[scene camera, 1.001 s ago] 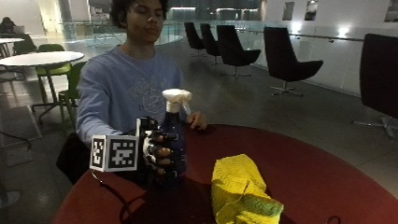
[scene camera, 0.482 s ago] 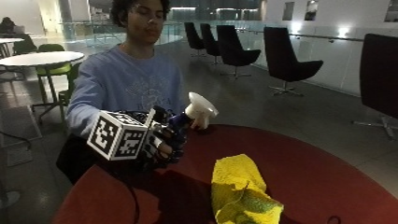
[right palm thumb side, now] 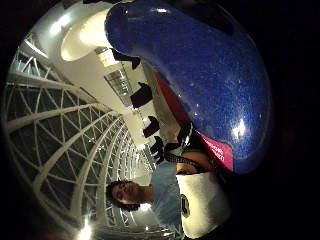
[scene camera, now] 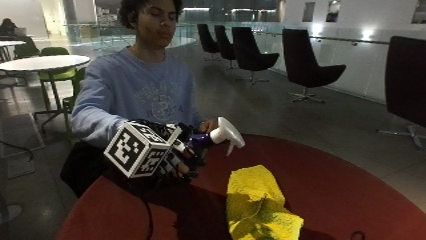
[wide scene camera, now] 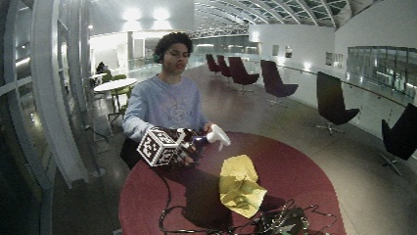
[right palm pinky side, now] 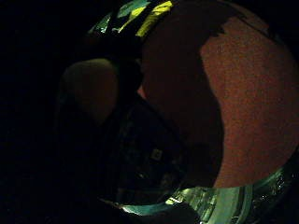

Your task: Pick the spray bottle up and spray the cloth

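Table [scene camera: 346,200]: red, round; it bears the cloth, and the bottle hangs above its near side.
Cloth [scene camera: 256,202]: yellow, crumpled, lying flat on the table, just beyond the nozzle's line.
Spray bottle [scene camera: 216,137]: blue body, white head; upright a second ago, now tipped over so the nozzle points down toward the cloth.
Right hand [scene camera: 170,160]: gloved fingers curled round the bottle's body, lifted off the table.
Meaning: pick-up looks done; aim seems set, the trigger squeeze is left.

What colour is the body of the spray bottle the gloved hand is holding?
Deep blue: the spray bottle body shows best in the right thumb side palm view.
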Demonstrator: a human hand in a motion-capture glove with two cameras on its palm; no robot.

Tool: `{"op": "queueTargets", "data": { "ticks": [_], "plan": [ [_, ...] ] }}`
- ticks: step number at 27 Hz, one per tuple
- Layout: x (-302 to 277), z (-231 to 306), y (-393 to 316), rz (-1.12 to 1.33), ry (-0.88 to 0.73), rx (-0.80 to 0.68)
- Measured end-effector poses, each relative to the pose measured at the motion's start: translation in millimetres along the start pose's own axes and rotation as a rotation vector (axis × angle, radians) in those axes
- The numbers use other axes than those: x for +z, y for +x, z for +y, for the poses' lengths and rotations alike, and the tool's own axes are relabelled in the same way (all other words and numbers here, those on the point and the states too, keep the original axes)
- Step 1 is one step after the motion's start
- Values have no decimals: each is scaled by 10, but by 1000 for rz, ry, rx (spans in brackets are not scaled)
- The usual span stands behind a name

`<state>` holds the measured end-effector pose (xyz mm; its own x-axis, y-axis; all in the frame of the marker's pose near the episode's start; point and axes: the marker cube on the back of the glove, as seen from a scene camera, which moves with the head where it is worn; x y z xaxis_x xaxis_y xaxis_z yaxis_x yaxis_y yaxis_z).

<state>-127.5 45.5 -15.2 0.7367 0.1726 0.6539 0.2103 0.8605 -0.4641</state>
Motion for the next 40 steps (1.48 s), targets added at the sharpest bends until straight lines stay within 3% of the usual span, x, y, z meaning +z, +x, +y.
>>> {"op": "queueTargets", "data": {
  "ticks": [40],
  "plan": [
    [168, 35, 39, -18, -107, 32]
  ]
}}
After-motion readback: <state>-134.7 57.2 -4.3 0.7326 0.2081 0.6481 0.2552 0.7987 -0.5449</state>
